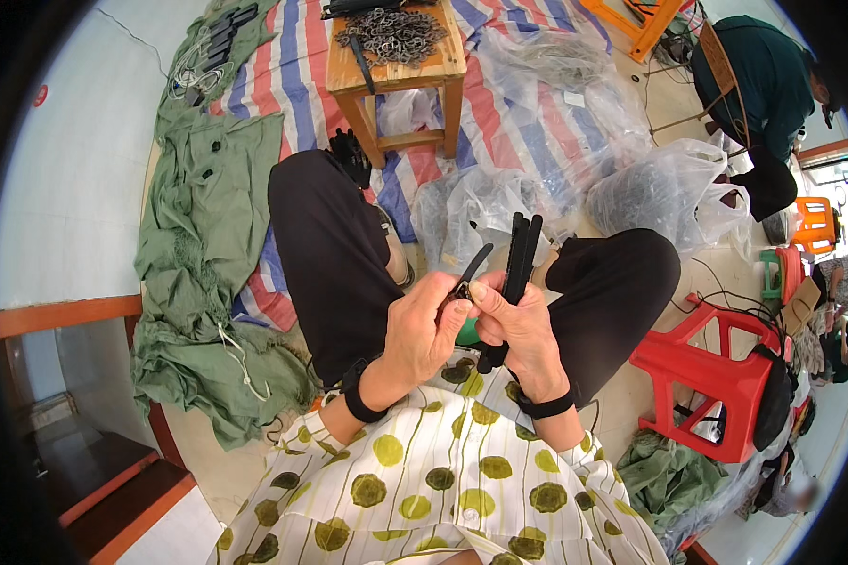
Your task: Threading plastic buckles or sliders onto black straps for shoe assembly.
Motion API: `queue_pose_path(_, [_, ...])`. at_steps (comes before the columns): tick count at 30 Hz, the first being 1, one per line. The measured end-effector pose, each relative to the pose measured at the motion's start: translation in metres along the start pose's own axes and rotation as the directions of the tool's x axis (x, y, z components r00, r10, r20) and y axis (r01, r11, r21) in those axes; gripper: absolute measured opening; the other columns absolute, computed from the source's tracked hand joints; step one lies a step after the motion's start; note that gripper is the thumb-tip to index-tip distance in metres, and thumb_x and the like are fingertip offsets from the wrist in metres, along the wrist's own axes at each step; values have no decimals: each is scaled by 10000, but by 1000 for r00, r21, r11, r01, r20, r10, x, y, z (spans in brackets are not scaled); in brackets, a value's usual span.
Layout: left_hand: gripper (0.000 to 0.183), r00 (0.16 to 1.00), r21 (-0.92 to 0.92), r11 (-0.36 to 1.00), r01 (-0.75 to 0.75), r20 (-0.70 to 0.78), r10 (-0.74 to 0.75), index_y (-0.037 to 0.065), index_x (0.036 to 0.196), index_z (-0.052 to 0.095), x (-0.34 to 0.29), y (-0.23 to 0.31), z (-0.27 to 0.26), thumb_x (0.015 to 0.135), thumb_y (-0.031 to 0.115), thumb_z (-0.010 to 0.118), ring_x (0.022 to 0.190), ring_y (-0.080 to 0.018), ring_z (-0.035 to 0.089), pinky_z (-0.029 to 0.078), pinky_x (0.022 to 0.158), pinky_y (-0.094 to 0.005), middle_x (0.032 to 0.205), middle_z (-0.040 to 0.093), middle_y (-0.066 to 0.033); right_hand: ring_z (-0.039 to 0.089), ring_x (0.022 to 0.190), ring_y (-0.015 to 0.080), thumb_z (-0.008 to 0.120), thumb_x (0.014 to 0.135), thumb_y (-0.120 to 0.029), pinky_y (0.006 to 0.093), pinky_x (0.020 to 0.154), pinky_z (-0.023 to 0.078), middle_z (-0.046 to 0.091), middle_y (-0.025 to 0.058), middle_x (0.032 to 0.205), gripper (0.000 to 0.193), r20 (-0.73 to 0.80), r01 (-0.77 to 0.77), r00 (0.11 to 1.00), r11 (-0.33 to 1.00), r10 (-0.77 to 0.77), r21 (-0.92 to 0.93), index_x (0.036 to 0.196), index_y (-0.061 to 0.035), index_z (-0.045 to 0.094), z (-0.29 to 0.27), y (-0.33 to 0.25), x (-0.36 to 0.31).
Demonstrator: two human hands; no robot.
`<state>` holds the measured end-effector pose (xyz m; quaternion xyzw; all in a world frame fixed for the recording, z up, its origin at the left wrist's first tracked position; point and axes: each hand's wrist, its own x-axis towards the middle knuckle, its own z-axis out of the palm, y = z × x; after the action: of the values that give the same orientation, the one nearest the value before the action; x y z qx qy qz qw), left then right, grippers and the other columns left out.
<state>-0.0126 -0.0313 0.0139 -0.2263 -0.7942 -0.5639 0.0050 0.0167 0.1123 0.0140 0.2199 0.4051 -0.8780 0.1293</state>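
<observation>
My left hand (421, 325) is closed in a pinch on a short black strap (477, 263), whose free end sticks up. A small dark fitting shows where the strap meets my fingertips; its exact shape is too small to tell. My right hand (521, 331) is closed round several long flat black strips (520, 256), which stand nearly upright and poke out below the palm. Its thumb also touches the fitting on the strap, so both hands meet over my lap. Past my knees, a wooden stool (400, 71) carries a tangled heap of dark metal pieces (386, 36).
Striped sheeting (301, 75) covers the floor ahead, with clear plastic bags (655, 193) on it. Green cloth (203, 217) lies left. At right stand a red plastic stool (711, 367) and an orange stool (815, 224). Another person (758, 80) bends over at the far right.
</observation>
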Motion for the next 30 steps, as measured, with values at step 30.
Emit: queue_pose_path(30, [324,850,-431,741,515,369,-376,-2,896,554,-9,-14,0,969,267,387,509,-53,337,274,465,-224,556,412,16,401,482,6,657,852,-215,173,431,279,531,-38,626,192,-157,191,944,869,-290,-458,818,-42,583,-4,2,9])
